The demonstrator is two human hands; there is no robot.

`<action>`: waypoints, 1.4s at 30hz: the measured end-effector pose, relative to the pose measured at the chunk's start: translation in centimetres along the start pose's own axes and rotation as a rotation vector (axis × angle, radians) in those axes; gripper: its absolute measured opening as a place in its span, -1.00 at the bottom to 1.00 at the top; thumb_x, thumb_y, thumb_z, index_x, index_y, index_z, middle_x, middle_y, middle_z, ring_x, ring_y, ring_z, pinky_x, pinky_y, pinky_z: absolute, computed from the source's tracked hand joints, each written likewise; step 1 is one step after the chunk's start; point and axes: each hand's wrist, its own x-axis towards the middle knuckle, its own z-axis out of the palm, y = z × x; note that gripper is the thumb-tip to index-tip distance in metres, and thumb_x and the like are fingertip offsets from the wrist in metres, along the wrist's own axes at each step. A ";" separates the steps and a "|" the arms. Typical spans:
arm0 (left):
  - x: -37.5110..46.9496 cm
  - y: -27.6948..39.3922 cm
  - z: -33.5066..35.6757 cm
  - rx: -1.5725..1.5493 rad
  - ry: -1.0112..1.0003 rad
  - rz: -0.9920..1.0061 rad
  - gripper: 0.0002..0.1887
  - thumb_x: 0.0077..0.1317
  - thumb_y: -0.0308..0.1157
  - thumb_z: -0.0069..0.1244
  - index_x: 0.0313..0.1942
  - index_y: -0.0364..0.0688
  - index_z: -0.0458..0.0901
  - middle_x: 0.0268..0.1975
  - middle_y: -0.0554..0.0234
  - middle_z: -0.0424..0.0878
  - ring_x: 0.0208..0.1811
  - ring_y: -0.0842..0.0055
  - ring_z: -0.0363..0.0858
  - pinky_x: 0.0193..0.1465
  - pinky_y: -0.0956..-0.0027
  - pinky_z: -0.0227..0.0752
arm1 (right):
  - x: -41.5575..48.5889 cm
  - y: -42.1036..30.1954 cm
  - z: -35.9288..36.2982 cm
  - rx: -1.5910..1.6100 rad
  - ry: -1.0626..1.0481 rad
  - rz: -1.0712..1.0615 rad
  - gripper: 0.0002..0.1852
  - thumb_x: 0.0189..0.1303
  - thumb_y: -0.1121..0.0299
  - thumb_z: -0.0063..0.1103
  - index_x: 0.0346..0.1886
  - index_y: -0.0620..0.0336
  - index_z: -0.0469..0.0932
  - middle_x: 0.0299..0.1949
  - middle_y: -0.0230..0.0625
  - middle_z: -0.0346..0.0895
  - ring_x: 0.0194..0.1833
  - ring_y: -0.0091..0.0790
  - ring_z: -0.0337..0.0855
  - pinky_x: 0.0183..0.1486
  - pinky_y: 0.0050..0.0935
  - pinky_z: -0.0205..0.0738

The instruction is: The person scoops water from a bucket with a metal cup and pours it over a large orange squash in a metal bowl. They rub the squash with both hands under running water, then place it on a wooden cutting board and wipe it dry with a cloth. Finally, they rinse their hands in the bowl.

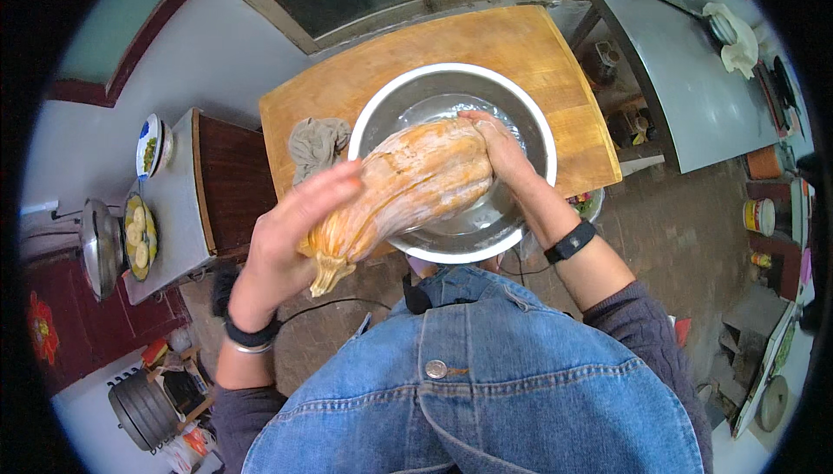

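Note:
A long orange pumpkin [423,174] with a pale, dusty-looking skin lies slantwise over a large stainless steel basin [368,116]. Its thick dry stem [328,275] points toward me, past the basin's near left rim. My right hand [501,148] grips the far, rounded end. At the neck, my left hand [293,226] is against the pumpkin, its fingers stretched over the upper side and blurred; its thumb is hidden. Shiny clear water [455,106] shows in the basin. Left of the rim, a crumpled grey cloth [317,142] lies on the wooden table [403,44].
At left, a side cabinet [182,213] carries a plate of pale round food [138,233], a lidded metal pan [99,249] and bowls [153,147]. A grey counter [677,77] stands at right. A dark cable [332,303] runs across the floor.

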 end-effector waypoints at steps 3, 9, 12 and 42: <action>-0.6 -1.4 4.4 -0.601 0.354 -0.133 -0.25 0.04 -0.32 0.35 0.24 -0.28 0.39 0.31 -0.04 0.39 0.35 0.26 0.35 0.39 0.21 0.21 | -0.2 2.3 0.9 0.072 0.190 -0.082 -0.61 0.37 0.29 -0.23 0.06 0.26 0.53 0.08 -0.14 0.52 0.10 -0.27 0.50 0.22 -0.36 0.29; -0.6 -2.8 8.3 -0.940 0.819 -0.310 -0.32 0.20 -0.29 0.23 0.27 -0.30 0.29 0.30 -0.08 0.37 0.32 0.27 0.36 0.41 0.17 0.17 | -2.5 1.6 2.3 -0.434 0.371 -0.233 -0.61 0.30 0.32 -0.15 0.12 0.18 0.51 0.09 -0.05 0.50 0.10 0.01 0.48 0.25 -0.20 0.26; -0.3 -3.2 7.5 -0.870 0.881 -0.341 -0.40 0.17 -0.30 0.25 0.16 -0.33 0.39 0.21 -0.09 0.48 0.25 0.27 0.45 0.38 0.17 0.21 | -1.5 2.2 0.9 0.043 0.536 0.070 -0.64 0.34 0.39 -0.08 0.14 0.29 0.47 0.10 -0.06 0.50 0.10 -0.14 0.51 0.20 -0.28 0.32; 3.1 3.1 7.5 -0.579 0.609 -0.064 -0.27 -0.02 -0.38 0.40 0.12 -0.33 0.35 0.16 -0.09 0.52 0.21 0.31 0.49 0.29 0.23 0.36 | -4.2 -8.3 1.9 -0.101 -0.046 -0.339 -0.51 0.40 0.19 -0.35 0.02 0.31 0.58 0.05 -0.02 0.58 0.11 -0.04 0.55 0.22 -0.21 0.33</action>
